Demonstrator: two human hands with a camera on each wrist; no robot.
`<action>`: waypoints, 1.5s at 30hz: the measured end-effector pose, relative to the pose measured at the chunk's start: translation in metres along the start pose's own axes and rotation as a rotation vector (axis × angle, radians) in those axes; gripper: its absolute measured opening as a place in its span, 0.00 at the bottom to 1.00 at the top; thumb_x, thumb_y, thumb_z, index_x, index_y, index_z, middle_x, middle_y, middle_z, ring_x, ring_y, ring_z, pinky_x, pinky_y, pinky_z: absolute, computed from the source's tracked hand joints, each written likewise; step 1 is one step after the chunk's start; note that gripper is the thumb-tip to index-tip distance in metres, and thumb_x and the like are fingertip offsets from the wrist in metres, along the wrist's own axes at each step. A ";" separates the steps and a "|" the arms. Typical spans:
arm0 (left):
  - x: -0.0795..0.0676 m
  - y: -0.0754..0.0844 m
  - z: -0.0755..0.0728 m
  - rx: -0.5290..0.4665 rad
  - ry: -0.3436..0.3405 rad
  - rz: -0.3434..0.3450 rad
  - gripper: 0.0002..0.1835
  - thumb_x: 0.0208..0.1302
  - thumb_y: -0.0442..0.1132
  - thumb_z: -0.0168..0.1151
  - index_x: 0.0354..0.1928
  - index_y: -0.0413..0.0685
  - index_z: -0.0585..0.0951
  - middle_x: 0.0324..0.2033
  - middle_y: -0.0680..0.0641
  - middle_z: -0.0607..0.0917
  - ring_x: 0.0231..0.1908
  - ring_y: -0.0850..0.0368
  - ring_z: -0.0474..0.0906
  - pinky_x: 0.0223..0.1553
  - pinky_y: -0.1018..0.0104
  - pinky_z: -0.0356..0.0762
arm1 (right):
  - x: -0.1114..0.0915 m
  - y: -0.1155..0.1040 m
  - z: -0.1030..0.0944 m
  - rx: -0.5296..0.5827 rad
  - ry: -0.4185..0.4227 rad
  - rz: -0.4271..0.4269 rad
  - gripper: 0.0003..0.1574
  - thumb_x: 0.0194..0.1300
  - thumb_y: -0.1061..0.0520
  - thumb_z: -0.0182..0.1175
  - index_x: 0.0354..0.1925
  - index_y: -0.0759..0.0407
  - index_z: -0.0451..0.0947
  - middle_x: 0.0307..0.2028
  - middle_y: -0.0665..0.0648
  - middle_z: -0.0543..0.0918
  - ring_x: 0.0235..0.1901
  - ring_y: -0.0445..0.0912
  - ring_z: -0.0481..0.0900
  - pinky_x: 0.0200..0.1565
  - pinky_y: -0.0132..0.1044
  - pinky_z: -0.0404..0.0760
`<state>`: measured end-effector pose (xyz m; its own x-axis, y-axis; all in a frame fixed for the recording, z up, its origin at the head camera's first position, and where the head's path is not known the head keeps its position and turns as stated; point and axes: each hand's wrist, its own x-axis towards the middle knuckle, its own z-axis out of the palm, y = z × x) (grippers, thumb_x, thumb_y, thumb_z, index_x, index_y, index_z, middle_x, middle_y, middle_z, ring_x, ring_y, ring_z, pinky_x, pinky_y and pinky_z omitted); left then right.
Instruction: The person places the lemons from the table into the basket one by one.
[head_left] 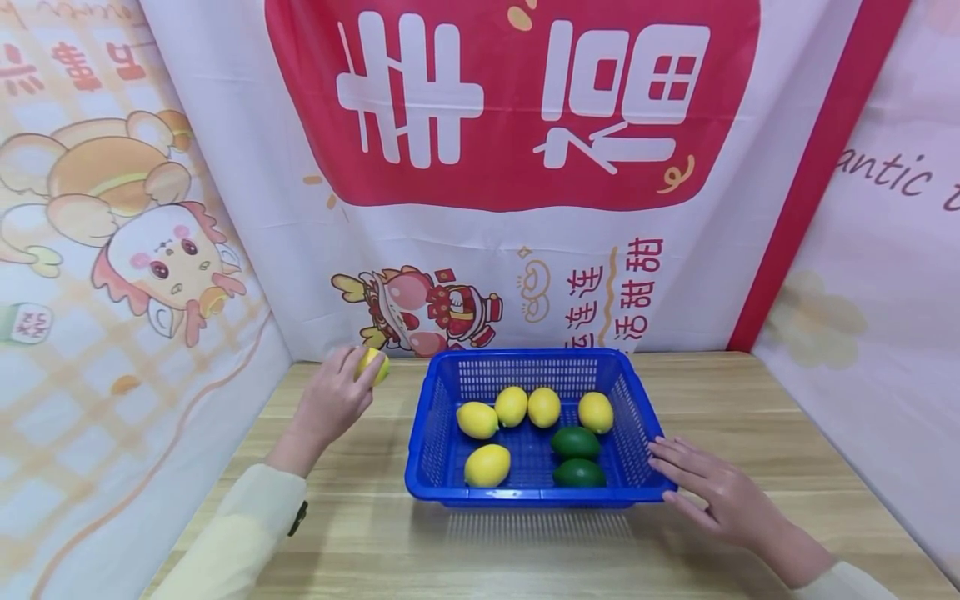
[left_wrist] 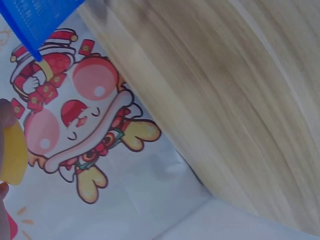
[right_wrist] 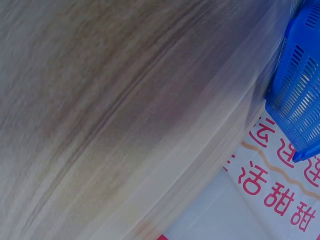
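Note:
In the head view, my left hand (head_left: 332, 402) grips a yellow lemon (head_left: 378, 367) above the table, to the left of the blue plastic basket (head_left: 525, 495). The left wrist view shows part of that lemon (left_wrist: 16, 154) at its left edge, with fingertips around it. My right hand (head_left: 723, 493) rests on the basket's right rim near the front corner, its fingers fairly straight. Inside the basket lie several yellow lemons (head_left: 487, 466) and two dark green fruits (head_left: 576, 443) shaped like lemons. The right wrist view catches the basket's slotted side (right_wrist: 297, 95) but not the hand.
The basket stands on a wood-grain table (head_left: 360, 533). Behind the table hangs a white and red printed cloth (head_left: 517, 225). Printed panels rise at the left (head_left: 90, 350) and right (head_left: 862, 350) sides.

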<state>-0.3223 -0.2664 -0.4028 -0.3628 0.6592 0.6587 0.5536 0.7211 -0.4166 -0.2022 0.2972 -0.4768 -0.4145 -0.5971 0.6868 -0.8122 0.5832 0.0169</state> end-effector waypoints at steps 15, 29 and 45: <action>0.020 0.021 -0.017 0.001 0.020 0.081 0.29 0.49 0.35 0.68 0.57 0.36 0.78 0.48 0.30 0.78 0.46 0.35 0.76 0.45 0.50 0.82 | 0.001 -0.002 -0.001 -0.005 -0.002 0.007 0.31 0.73 0.39 0.49 0.55 0.60 0.81 0.57 0.57 0.80 0.57 0.53 0.77 0.66 0.29 0.58; 0.047 0.047 -0.029 0.020 -0.035 0.159 0.32 0.49 0.39 0.75 0.59 0.40 0.77 0.52 0.33 0.79 0.51 0.39 0.75 0.53 0.52 0.78 | 0.002 -0.002 -0.002 -0.006 0.009 -0.017 0.31 0.74 0.39 0.48 0.53 0.61 0.82 0.56 0.58 0.81 0.56 0.54 0.78 0.67 0.30 0.58; 0.072 0.076 -0.027 -0.053 -0.069 0.257 0.27 0.53 0.40 0.70 0.56 0.43 0.78 0.50 0.38 0.80 0.49 0.42 0.77 0.52 0.56 0.79 | 0.001 0.000 0.000 -0.001 0.005 -0.015 0.31 0.73 0.39 0.49 0.54 0.61 0.82 0.56 0.58 0.80 0.57 0.52 0.77 0.66 0.29 0.58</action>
<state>-0.2862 -0.1702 -0.3700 -0.2542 0.8336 0.4904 0.6719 0.5169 -0.5304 -0.2026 0.2967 -0.4768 -0.4003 -0.6033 0.6898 -0.8180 0.5745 0.0278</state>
